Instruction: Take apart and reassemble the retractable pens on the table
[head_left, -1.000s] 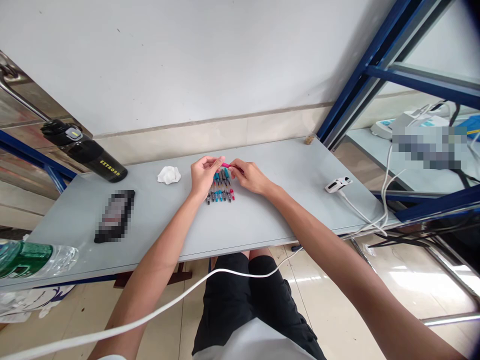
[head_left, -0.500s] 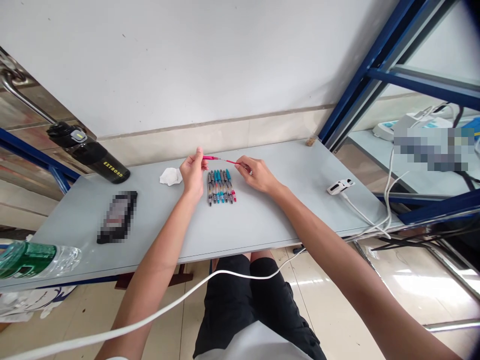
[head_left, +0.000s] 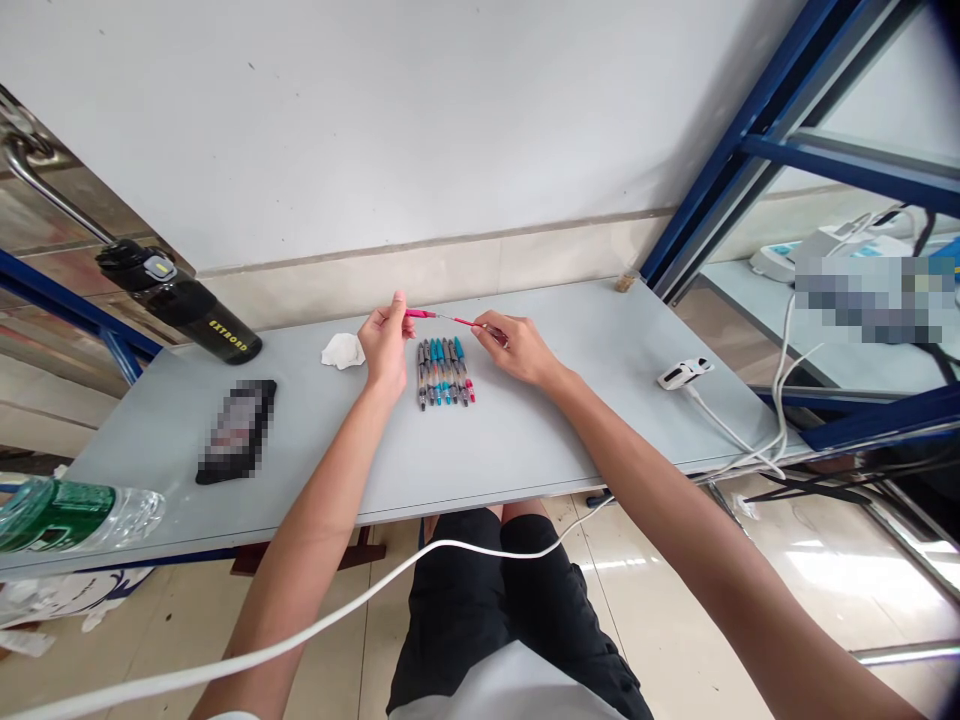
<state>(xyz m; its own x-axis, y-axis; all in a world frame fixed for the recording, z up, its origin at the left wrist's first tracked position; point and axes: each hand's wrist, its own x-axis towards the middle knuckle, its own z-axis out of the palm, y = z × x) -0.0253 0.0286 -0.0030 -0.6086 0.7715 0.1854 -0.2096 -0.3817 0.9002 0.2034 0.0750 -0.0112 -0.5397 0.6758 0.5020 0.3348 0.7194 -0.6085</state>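
Observation:
My left hand (head_left: 386, 345) is closed on a pink pen part (head_left: 421, 314), held above the grey table near its back edge. To the right of it, my right hand (head_left: 517, 345) pinches a thin pink piece (head_left: 465, 322), probably a refill. The tips of the two pieces point at each other in the air; whether they touch is too small to tell. Just below and between my hands, several pens (head_left: 442, 372) lie side by side on the table, with grey and teal parts. A small pink-red part (head_left: 470, 391) lies at the right end of the row.
White crumpled paper (head_left: 343, 351) lies left of my left hand. Farther left are a black bottle (head_left: 199, 315), a blurred dark object (head_left: 236, 432) and a green-labelled bottle (head_left: 71, 515). A white device (head_left: 686, 374) with a cable is on the right, a small cup (head_left: 625, 282) behind. Another cable crosses before my lap.
The view has shifted very slightly. Both hands keep their holds on the pink pieces, with almost no movement.

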